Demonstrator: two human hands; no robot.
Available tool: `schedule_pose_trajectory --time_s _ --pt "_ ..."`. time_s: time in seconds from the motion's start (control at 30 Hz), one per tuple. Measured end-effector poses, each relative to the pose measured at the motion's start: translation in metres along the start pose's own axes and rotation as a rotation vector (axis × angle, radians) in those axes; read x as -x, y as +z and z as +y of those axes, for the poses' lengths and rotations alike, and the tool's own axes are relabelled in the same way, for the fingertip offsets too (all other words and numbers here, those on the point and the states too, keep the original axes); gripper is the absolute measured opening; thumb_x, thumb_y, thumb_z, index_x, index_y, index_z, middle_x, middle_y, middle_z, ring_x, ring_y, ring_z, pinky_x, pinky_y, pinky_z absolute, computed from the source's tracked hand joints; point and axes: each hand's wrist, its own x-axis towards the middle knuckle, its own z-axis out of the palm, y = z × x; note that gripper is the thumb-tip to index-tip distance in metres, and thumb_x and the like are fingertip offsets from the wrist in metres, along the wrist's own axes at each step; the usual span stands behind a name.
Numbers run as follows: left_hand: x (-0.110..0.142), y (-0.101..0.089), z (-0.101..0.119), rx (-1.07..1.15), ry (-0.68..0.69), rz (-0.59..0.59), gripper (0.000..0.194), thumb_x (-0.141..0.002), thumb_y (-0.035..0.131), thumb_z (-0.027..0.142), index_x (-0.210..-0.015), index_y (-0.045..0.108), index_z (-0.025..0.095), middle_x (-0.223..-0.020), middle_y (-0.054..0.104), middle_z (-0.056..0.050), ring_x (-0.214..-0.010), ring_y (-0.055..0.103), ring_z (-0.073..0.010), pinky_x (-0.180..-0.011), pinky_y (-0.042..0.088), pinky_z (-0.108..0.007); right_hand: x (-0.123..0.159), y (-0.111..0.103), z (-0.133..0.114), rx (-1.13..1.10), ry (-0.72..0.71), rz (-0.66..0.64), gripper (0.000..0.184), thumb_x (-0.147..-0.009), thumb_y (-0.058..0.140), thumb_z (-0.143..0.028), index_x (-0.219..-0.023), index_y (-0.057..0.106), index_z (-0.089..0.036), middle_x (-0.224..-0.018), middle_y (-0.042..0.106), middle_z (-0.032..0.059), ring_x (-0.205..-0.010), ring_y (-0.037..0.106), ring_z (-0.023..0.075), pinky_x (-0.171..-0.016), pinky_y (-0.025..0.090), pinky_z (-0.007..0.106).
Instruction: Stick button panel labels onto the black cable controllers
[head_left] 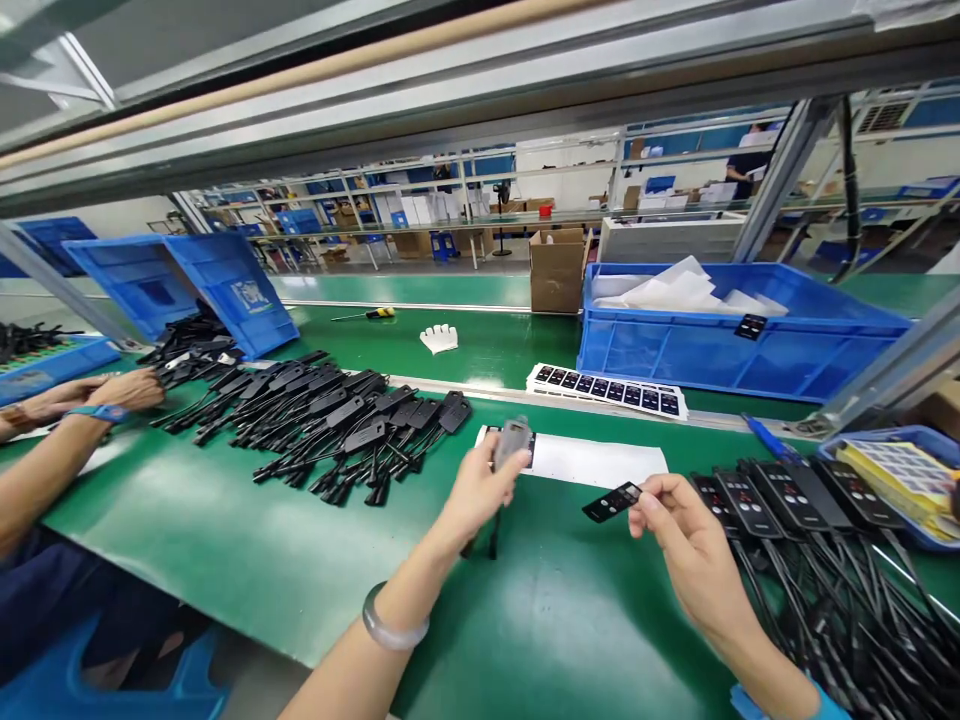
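The left hand point(480, 490) grips a small gray box point(512, 445), which looks a bit blurry. A dark cord point(494, 537) hangs down below it. The right hand point(686, 535) pinches a black sticker point(609, 503) by one end, with thumb and finger. The box and the sticker are up over the green tabletop point(555, 620), near each other but not touching. A white paper strip point(600, 462) lies flat behind them. On the left is a big, messy pile of black boxes with cords point(330, 408). On the right, more boxes point(799, 495) lie side by side, with stickers on their fronts. Farther back, sticker sheets point(607, 388) lie by a big blue bin point(675, 350).
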Motion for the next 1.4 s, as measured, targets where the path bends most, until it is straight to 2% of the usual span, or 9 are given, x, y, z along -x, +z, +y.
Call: schedule_pose_trajectory --time_s 0.07,0.13,0.23,0.37,0.67,0.9,1.17,1.4 --pt "0.012 0.023 -0.002 0.319 -0.182 -0.236 0.04 -0.076 0.063 0.048 -0.096 0.049 0.018 -0.07 0.052 0.003 -0.049 0.046 -0.0062 -0.044 0.037 -0.019 0.0 -0.001 0.001 -0.026 0.023 -0.011 0.016 -0.089 0.054 -0.04 -0.088 0.052 -0.025 -0.071 0.049 -0.004 -0.062 0.051 0.011 -0.059 0.043 0.023" --pt "0.023 0.04 -0.003 0.503 -0.292 -0.379 0.045 -0.072 0.07 0.043 -0.1 0.047 0.017 -0.078 0.058 0.0 -0.054 0.053 -0.0065 -0.052 0.044 -0.02 0.0 -0.001 0.0 -0.022 0.04 -0.003 0.016 -0.088 0.056 -0.04 -0.086 0.052 -0.024 -0.069 0.049 -0.0046 -0.059 0.049 0.0101 -0.056 0.042 0.022" --pt "0.035 0.052 -0.004 0.602 -0.349 -0.497 0.05 -0.068 0.075 0.034 -0.105 0.046 0.016 -0.082 0.063 -0.004 -0.065 0.063 -0.0119 -0.069 0.051 -0.028 -0.002 -0.001 -0.003 0.025 0.07 0.023 0.017 -0.085 0.061 -0.038 -0.082 0.053 -0.023 -0.066 0.049 -0.0052 -0.055 0.047 0.0089 -0.051 0.04 0.02" --pt "0.04 0.056 -0.006 0.648 -0.347 -0.586 0.051 -0.067 0.077 0.024 -0.107 0.046 0.016 -0.089 0.066 -0.008 -0.079 0.068 -0.0192 -0.08 0.051 -0.035 -0.003 0.002 -0.007 0.096 0.103 0.014 0.018 -0.081 0.065 -0.036 -0.079 0.056 -0.021 -0.064 0.052 -0.0042 -0.055 0.049 0.0094 -0.05 0.041 0.02" --pt "0.043 0.057 -0.006 0.634 -0.374 -0.654 0.052 -0.069 0.075 0.021 -0.111 0.045 0.018 -0.095 0.067 -0.01 -0.089 0.068 -0.0247 -0.085 0.05 -0.04 0.0 0.005 -0.003 0.145 0.098 0.006 0.018 -0.079 0.066 -0.037 -0.078 0.057 -0.02 -0.069 0.056 -0.0014 -0.059 0.055 0.0119 -0.054 0.046 0.023" --pt "0.044 0.059 -0.009 0.633 -0.328 -0.668 0.042 -0.077 0.069 0.03 -0.109 0.045 0.018 -0.095 0.067 -0.01 -0.087 0.069 -0.0225 -0.081 0.052 -0.036 0.001 0.006 -0.005 0.151 0.102 0.025 0.022 -0.078 0.066 -0.04 -0.077 0.057 -0.02 -0.066 0.055 -0.0012 -0.057 0.054 0.0124 -0.051 0.048 0.024" --pt "0.044 0.059 -0.007 0.572 -0.302 -0.668 0.045 -0.077 0.069 0.033 -0.11 0.043 0.018 -0.092 0.066 -0.009 -0.087 0.068 -0.0215 -0.083 0.051 -0.037 0.002 0.007 -0.003 0.131 0.127 0.046 0.021 -0.076 0.068 -0.038 -0.078 0.058 -0.02 -0.068 0.057 -0.0012 -0.056 0.055 0.0115 -0.05 0.049 0.022" --pt "0.045 0.059 -0.01 0.574 -0.283 -0.679 0.043 -0.078 0.068 0.033 -0.11 0.044 0.019 -0.092 0.065 -0.008 -0.086 0.068 -0.0215 -0.081 0.051 -0.036 0.001 0.008 -0.006 0.137 0.129 0.07 0.023 -0.073 0.07 -0.04 -0.074 0.059 -0.02 -0.06 0.055 -0.002 -0.052 0.053 0.012 -0.047 0.047 0.023"
